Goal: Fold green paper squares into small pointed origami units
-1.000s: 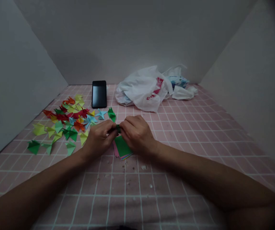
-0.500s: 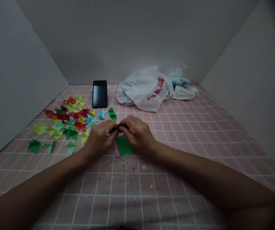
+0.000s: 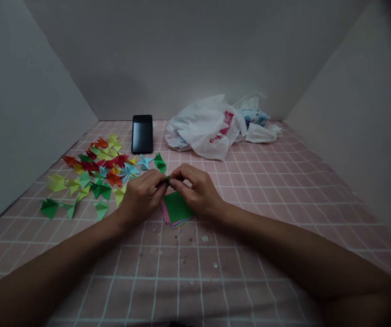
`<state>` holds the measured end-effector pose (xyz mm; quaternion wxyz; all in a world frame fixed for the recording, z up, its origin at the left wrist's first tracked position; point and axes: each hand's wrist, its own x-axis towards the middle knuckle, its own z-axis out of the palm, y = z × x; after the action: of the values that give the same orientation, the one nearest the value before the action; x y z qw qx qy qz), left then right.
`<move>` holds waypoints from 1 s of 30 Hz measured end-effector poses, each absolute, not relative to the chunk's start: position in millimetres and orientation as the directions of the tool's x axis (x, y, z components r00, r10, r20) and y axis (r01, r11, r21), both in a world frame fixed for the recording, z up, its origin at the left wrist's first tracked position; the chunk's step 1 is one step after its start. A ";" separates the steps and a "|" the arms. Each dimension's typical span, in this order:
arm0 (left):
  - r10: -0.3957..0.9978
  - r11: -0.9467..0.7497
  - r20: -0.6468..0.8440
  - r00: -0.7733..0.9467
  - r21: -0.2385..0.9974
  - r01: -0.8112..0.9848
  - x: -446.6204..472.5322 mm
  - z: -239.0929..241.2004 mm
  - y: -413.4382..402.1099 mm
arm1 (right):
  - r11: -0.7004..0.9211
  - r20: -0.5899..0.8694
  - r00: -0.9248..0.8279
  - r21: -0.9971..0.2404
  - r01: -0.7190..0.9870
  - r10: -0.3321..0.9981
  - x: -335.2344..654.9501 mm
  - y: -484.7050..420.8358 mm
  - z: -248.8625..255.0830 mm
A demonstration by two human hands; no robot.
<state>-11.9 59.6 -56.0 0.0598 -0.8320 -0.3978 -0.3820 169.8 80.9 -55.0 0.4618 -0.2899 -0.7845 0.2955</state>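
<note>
My left hand (image 3: 142, 196) and my right hand (image 3: 193, 190) meet at the middle of the pink tiled surface. Both pinch a small folded green paper piece (image 3: 168, 179) between their fingertips; most of it is hidden by the fingers. Just beneath the hands lies a small stack of coloured square papers (image 3: 177, 209) with a green sheet on top. To the left, several folded paper shapes (image 3: 93, 175) in green, yellow, red, orange and light blue are scattered.
A black phone (image 3: 142, 133) lies face up at the back. A white plastic bag (image 3: 204, 127) with crumpled white and blue wrapping (image 3: 258, 122) sits at the back right. Grey walls close in on three sides. Small crumbs dot the tiles (image 3: 195, 254) near me.
Both hands have lifted slightly and shifted a little away from me, still pinching the green piece. More of the green top sheet of the stack shows now.
</note>
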 end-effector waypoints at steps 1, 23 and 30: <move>0.621 -0.672 0.681 0.389 0.207 0.711 -12.1 -56.0 59.4 | 0.664 0.556 -0.412 -0.725 0.184 0.722 169.7 81.0 -55.1; 0.627 -0.669 0.685 0.371 0.230 0.707 -11.7 -55.8 59.3 | 0.719 0.603 -0.422 -0.664 0.204 0.677 169.8 82.1 -56.4; 0.613 -0.692 0.700 0.367 0.252 0.676 -11.6 -56.7 60.5 | 0.691 0.578 -0.431 -0.702 0.169 0.693 171.4 83.0 -55.8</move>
<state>-11.6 60.5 -56.7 0.0389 -0.8257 -0.3903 -0.4054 171.4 83.0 -55.8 0.4595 -0.2705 -0.7966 0.2849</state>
